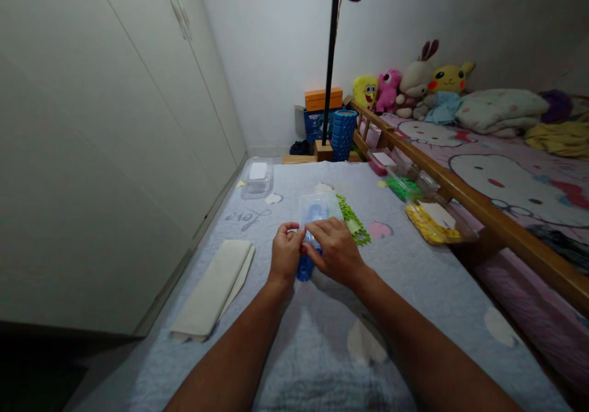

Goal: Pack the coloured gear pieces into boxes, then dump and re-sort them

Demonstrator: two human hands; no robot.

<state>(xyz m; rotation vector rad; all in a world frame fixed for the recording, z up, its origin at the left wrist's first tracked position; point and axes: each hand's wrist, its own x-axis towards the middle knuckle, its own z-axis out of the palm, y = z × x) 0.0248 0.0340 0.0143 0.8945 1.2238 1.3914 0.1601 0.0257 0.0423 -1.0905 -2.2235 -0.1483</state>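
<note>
My left hand (285,254) and my right hand (335,249) meet over a clear plastic box (318,208) that holds small blue pieces. Both hands are closed in a pinch on the box's near edge. A clump of blue pieces (304,269) shows just under my left hand. A green studded plate (353,221) lies right behind my right hand, partly under the box. Everything rests on a light blue patterned blanket (414,289).
A folded cream cloth (212,288) lies to the left. A clear lidded box (257,175) sits far left. Boxes of red (380,160), green (405,185) and yellow pieces (435,222) line the wooden bed rail (488,209) on the right. White wardrobe doors (92,142) stand left.
</note>
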